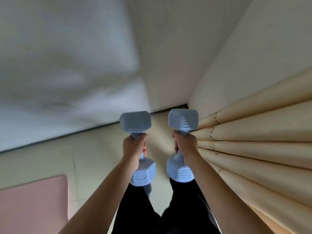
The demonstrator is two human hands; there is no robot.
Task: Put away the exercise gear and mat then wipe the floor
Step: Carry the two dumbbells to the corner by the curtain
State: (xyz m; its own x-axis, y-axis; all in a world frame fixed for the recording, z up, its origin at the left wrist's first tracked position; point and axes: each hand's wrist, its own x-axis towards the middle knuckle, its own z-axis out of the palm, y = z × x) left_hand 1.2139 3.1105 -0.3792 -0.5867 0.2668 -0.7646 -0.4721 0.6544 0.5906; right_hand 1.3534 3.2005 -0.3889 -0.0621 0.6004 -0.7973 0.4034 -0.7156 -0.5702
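Observation:
Two pale blue dumbbells hang over the floor in front of me. My left hand grips the handle of the left dumbbell, fingers curled round it. My right hand grips the handle of the right dumbbell the same way. Both weights point away from me toward the room's corner. A pink exercise mat lies flat on the floor at the lower left, apart from my hands.
Beige curtains hang in folds along the right side, close to the right dumbbell. A white wall with a dark baseboard runs across ahead. Pale floor tiles lie between mat and wall. My legs in black trousers stand below.

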